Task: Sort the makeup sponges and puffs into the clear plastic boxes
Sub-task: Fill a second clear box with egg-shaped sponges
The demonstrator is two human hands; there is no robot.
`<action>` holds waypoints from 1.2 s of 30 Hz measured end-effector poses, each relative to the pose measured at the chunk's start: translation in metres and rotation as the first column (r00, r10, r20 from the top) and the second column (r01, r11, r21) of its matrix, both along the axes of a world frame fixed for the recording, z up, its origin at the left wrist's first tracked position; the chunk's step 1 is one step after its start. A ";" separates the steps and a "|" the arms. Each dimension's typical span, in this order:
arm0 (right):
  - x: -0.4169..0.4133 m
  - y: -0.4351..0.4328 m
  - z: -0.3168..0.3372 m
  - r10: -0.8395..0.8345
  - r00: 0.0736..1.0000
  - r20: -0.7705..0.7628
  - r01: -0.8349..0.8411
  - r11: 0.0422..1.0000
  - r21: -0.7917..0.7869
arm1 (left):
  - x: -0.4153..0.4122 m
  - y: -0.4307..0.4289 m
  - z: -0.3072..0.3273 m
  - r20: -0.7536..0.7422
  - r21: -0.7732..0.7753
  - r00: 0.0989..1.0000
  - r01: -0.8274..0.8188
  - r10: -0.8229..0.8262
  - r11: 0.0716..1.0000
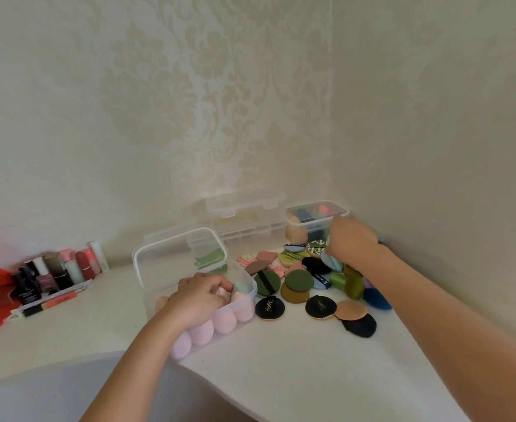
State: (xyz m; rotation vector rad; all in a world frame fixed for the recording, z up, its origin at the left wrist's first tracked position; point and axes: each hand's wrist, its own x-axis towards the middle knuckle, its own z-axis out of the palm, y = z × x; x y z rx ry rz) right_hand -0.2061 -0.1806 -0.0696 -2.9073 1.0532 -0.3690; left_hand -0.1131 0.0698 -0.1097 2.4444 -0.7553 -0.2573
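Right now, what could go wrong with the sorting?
The near box sits at the edge of the table; the left hand, gripping a sponge inside, might push it off. The right hand digs into the puffs and could scatter them.

Bare left forearm (135, 360), bare right forearm (433, 300)
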 end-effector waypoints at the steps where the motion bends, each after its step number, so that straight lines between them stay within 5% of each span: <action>1: 0.003 0.006 0.004 0.059 0.998 -0.006 -0.059 0.998 0.022 | 0.000 0.000 0.000 -0.002 -0.002 1.000 0.001 -0.001 1.000; 7: 0.018 0.052 0.023 0.339 0.932 0.125 -0.361 0.887 0.289 | 0.003 0.000 -0.002 0.011 0.020 1.000 -0.008 0.007 1.000; 13: 0.039 0.101 0.019 0.540 0.791 0.288 -0.611 0.711 0.348 | 0.001 0.001 -0.001 -0.006 0.006 0.999 -0.039 0.039 0.999; 17: 0.053 0.120 0.013 0.645 0.757 0.102 -0.650 0.728 0.217 | 0.000 0.002 -0.002 0.016 0.011 0.999 -0.037 0.037 0.999; 27: 0.077 0.137 -0.002 0.605 0.763 -0.226 -0.640 0.757 -0.134 | -0.001 0.005 -0.002 0.033 -0.018 0.999 0.002 -0.001 1.000; 36: 0.083 0.134 -0.002 0.591 0.715 -0.375 -0.658 0.750 -0.072 | 0.001 0.006 -0.008 0.066 -0.038 0.998 0.013 -0.011 0.999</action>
